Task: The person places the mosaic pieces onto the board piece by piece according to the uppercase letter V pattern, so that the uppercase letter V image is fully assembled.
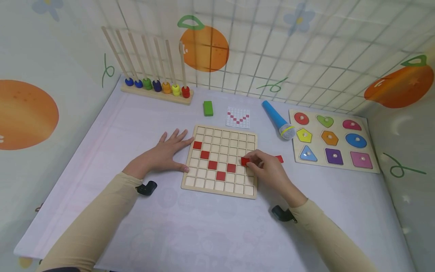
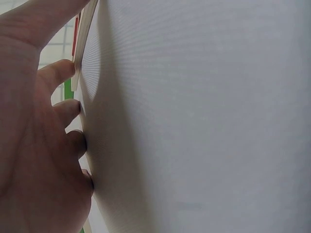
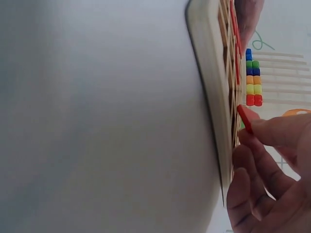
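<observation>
A wooden grid board [image 1: 204,185] lies flat on the table, with several red square tiles [image 1: 212,165] set in its cells in a slanting line that turns upward. My right hand [image 1: 268,170] pinches one red tile [image 3: 248,118] between thumb and fingers at the board's right side, tilted against the cells in the right wrist view. Spread out at the board's left edge, my left hand [image 1: 166,154] touches it with thumb and index finger. Another red piece [image 1: 279,158] lies right of the board, partly hidden behind my right hand. A small pattern card [image 1: 238,117] showing a red V lies behind the board.
A bead rack [image 1: 156,94] with upright rods stands at the back left. Behind the board lies a green block [image 1: 208,108]. A blue toy microphone [image 1: 276,119] and a shape puzzle board [image 1: 334,141] lie to the right. A grid-patterned wall closes the back.
</observation>
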{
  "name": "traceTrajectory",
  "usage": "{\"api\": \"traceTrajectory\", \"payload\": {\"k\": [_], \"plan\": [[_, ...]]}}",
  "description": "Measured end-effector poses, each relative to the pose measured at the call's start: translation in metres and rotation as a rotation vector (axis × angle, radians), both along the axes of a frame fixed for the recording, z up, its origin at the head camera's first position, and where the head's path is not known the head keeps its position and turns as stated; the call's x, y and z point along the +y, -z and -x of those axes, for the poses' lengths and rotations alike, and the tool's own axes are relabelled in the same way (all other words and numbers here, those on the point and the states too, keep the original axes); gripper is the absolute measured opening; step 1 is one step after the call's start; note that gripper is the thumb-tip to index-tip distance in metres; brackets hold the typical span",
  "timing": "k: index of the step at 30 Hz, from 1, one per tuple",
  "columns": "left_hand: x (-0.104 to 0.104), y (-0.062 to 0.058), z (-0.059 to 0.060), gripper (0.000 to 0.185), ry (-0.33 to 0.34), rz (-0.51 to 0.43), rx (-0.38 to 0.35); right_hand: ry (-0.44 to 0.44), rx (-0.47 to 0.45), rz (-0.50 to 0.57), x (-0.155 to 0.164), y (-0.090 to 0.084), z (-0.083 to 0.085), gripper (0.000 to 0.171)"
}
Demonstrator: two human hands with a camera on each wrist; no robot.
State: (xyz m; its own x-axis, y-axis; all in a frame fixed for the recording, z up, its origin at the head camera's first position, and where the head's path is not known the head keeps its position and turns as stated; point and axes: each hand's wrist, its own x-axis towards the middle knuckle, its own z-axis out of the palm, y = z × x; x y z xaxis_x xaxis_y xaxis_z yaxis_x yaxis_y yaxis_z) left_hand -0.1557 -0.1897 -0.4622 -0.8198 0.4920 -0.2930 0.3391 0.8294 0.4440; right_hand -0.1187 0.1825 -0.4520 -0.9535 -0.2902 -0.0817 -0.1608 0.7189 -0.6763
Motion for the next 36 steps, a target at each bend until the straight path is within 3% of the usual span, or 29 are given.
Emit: {"api": "traceTrajectory", "payload": {"k": [36], "plan": [[-0.001, 0.001, 0.0, 0.113, 0.004, -0.002, 0.005, -0.027, 0.022, -0.043, -0.016, 0.005, 0.009, 0.026]]}}
